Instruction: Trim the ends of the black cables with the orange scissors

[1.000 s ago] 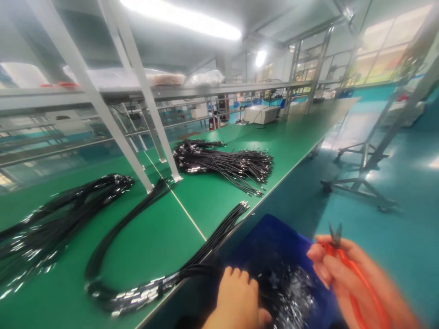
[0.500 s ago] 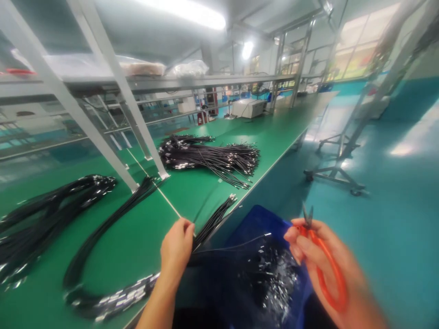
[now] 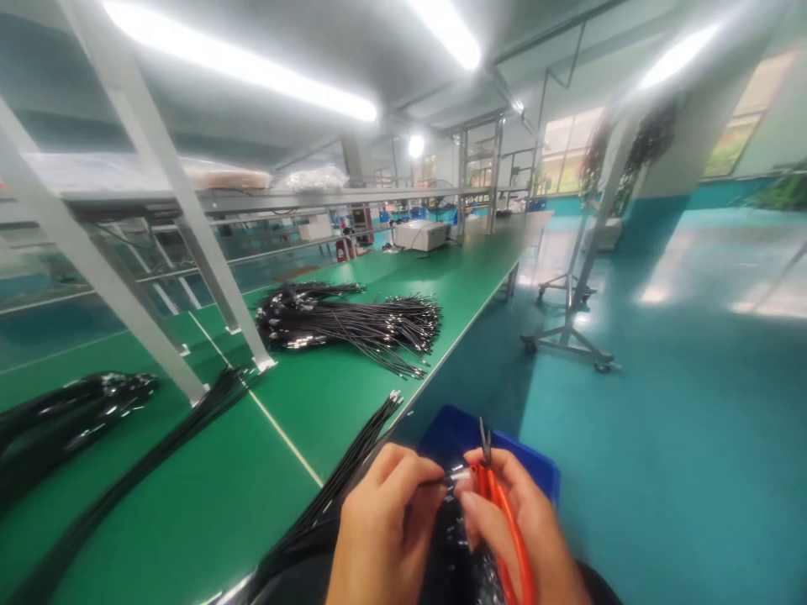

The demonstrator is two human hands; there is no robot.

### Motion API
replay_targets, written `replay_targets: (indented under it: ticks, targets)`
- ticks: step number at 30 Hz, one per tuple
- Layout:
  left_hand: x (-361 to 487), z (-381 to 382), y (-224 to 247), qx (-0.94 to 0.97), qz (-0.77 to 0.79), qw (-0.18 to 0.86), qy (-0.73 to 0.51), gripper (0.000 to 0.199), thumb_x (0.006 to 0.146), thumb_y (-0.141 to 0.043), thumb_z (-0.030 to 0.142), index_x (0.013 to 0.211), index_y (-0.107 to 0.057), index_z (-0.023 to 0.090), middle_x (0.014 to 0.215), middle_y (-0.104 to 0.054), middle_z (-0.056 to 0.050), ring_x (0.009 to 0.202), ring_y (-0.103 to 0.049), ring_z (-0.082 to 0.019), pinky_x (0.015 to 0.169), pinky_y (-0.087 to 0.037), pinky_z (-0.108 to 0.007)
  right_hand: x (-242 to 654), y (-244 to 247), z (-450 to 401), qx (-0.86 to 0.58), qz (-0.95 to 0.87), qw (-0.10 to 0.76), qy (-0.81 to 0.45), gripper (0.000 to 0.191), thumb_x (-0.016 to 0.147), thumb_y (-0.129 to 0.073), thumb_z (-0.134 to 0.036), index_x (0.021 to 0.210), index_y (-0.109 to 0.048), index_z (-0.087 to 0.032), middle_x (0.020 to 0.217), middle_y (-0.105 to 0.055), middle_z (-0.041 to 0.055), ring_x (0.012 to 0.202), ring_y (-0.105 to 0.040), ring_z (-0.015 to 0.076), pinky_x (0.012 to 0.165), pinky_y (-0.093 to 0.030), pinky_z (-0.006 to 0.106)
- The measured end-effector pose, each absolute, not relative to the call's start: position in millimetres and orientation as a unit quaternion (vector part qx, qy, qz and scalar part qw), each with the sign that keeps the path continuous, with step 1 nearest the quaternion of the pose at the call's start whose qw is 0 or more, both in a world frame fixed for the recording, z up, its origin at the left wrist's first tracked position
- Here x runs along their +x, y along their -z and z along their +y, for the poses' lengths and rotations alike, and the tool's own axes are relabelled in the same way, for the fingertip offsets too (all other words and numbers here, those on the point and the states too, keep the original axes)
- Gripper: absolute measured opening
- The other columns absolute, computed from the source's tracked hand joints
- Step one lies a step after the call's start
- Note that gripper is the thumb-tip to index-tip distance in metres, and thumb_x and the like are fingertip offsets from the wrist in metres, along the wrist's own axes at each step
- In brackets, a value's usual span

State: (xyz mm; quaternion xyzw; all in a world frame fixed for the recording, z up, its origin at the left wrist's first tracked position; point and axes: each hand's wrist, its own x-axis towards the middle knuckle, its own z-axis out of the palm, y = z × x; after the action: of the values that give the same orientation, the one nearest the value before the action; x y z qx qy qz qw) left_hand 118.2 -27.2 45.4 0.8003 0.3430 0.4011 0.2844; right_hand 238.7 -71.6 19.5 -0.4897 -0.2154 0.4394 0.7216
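My left hand (image 3: 392, 517) pinches a thin black cable close to its pale end (image 3: 459, 475), low in the middle of the view. Right beside it, my right hand (image 3: 514, 512) is closed round orange-handled scissors (image 3: 518, 538), their narrow dark blades pointing up and nearly together. The fingertips of my right hand are at the cable's pale end; whether they grip it is hard to make out. A bundle of black cables (image 3: 353, 458) with pale tips lies along the table edge, left of my hands. Beneath my hands is a blue bin (image 3: 530, 462) with small shiny bits.
The green table (image 3: 303, 395) carries a large black cable pile (image 3: 353, 323), more cables (image 3: 76, 407) at the left and a white box (image 3: 421, 235) farther back. Slanted metal posts (image 3: 208, 286) hold a shelf. A wheeled stand (image 3: 571, 340) is on the floor at the right.
Both hands have come together, the left moving right from the table edge and the right moving left with the scissors. The blades look closer together. The view has shifted up and right.
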Motion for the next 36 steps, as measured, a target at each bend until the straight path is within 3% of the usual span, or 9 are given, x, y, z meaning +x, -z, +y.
replay_targets:
  ticks: [4, 10, 20, 27, 30, 32, 34, 36]
  targets:
    - [115.8, -34.3, -34.6, 0.755, 0.360, 0.316, -0.447, 0.011, 0.080, -0.063, 0.023, 0.072, -0.070, 0.023, 0.064, -0.063, 0.000, 0.064, -0.058, -0.017, 0.061, -0.044, -0.026, 235.3, -26.4, -79.8, -0.444, -0.173, 0.749, -0.459, 0.037, 0.058, -0.082, -0.028, 0.089, -0.061, -0.023, 0.070, -0.069, 0.0001, 0.055, -0.056, 0.0126, 0.052, -0.045, 0.023]
    - [115.9, -42.4, -21.5, 0.632, 0.385, 0.524, -0.421, 0.013, 0.072, -0.069, 0.028, 0.064, -0.072, 0.019, 0.063, -0.067, -0.002, 0.057, -0.058, -0.016, 0.056, -0.043, -0.024, 228.2, -31.0, -84.5, -0.421, -0.166, 0.743, -0.492, 0.037, 0.060, -0.083, -0.032, 0.089, -0.061, -0.023, 0.070, -0.067, -0.0002, 0.058, -0.057, 0.0131, 0.055, -0.046, 0.023]
    - [117.7, -42.4, -7.0, 0.542, 0.373, 0.626, -0.419, 0.023, 0.068, -0.075, 0.036, 0.061, -0.065, 0.016, 0.060, -0.068, -0.002, 0.057, -0.057, -0.015, 0.058, -0.042, -0.023, 228.8, -28.2, -78.9, -0.400, -0.199, 0.745, -0.495, 0.031, 0.062, -0.083, -0.028, 0.082, -0.061, -0.021, 0.062, -0.064, -0.0027, 0.048, -0.054, 0.0099, 0.046, -0.043, 0.020]
    - [119.8, -45.2, -7.7, 0.470, 0.320, 0.699, -0.434, 0.034, 0.068, -0.076, 0.044, 0.065, -0.054, 0.018, 0.055, -0.063, 0.001, 0.053, -0.054, -0.012, 0.056, -0.041, -0.023, 223.9, -23.5, -82.8, -0.374, -0.100, 0.705, -0.594, 0.027, 0.063, -0.080, -0.025, 0.084, -0.064, -0.020, 0.059, -0.062, -0.0022, 0.050, -0.054, 0.0112, 0.051, -0.047, 0.021]
    - [125.6, -50.4, -11.6, 0.469, 0.315, 0.685, -0.460, 0.035, 0.072, -0.071, 0.051, 0.075, -0.055, 0.020, 0.057, -0.058, 0.003, 0.052, -0.050, -0.012, 0.053, -0.041, -0.023, 218.8, -26.2, -84.3, -0.386, -0.081, 0.701, -0.594, 0.030, 0.060, -0.081, -0.027, 0.085, -0.065, -0.020, 0.064, -0.063, -0.0010, 0.053, -0.055, 0.0129, 0.052, -0.048, 0.023]
    - [128.8, -52.5, -13.7, 0.510, 0.344, 0.617, -0.491, 0.037, 0.071, -0.069, 0.055, 0.082, -0.058, 0.021, 0.062, -0.053, 0.003, 0.054, -0.048, -0.012, 0.051, -0.041, -0.023, 215.7, -29.5, -83.9, -0.410, -0.100, 0.706, -0.569, 0.029, 0.061, -0.082, -0.028, 0.084, -0.066, -0.021, 0.064, -0.063, -0.0011, 0.054, -0.055, 0.0132, 0.052, -0.048, 0.023]
    - [130.0, -51.9, -16.4, 0.550, 0.389, 0.544, -0.500, 0.033, 0.072, -0.068, 0.052, 0.077, -0.060, 0.021, 0.063, -0.051, 0.003, 0.053, -0.047, -0.013, 0.049, -0.040, -0.023, 213.5, -32.8, -83.1, -0.433, -0.139, 0.716, -0.529, 0.030, 0.058, -0.084, -0.027, 0.081, -0.065, -0.022, 0.063, -0.063, -0.0016, 0.055, -0.055, 0.0139, 0.053, -0.048, 0.023]
    - [128.7, -48.7, -19.9, 0.550, 0.407, 0.546, -0.483, 0.030, 0.074, -0.068, 0.047, 0.067, -0.058, 0.020, 0.057, -0.052, 0.002, 0.049, -0.048, -0.013, 0.046, -0.039, -0.023, 212.9, -35.1, -82.7, -0.446, -0.169, 0.718, -0.507, 0.031, 0.057, -0.085, -0.025, 0.079, -0.063, -0.023, 0.062, -0.063, -0.0024, 0.053, -0.055, 0.0142, 0.050, -0.047, 0.022]
